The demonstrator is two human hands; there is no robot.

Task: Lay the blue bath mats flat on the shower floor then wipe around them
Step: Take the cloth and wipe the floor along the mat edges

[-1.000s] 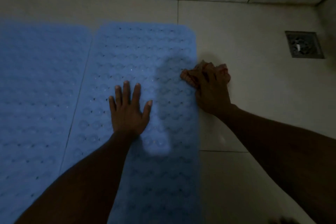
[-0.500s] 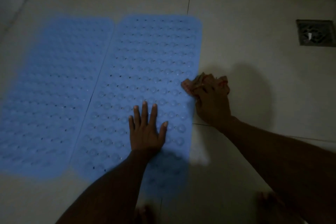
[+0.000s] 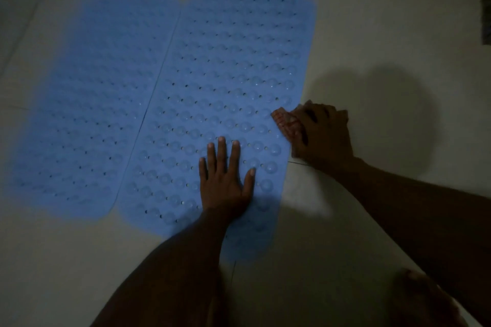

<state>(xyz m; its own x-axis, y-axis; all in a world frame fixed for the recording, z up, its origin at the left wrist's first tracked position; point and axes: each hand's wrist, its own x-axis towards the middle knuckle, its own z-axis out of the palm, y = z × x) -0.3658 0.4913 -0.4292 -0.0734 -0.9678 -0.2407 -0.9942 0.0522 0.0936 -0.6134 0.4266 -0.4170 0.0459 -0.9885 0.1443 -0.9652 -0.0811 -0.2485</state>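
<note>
Pale floor tiles (image 3: 372, 21) hold two blue mats lying flat side by side, the left mat (image 3: 87, 114) and the right mat (image 3: 233, 66). On the right mat the left hand (image 3: 225, 180) presses open and flat. At its right edge the right hand (image 3: 321, 138) squeezes what looks like a reddish cloth (image 3: 285, 121).

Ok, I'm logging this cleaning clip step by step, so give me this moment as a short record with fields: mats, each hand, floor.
mats: two blue bath mats, left mat and right mat, flat, side by side
left hand: left hand open, palm down on right mat
right hand: right hand shut on reddish cloth, at right mat's right edge
floor: pale tiled floor; drain partly visible at frame's right edge
stage: mats laid, wiping under way
</note>
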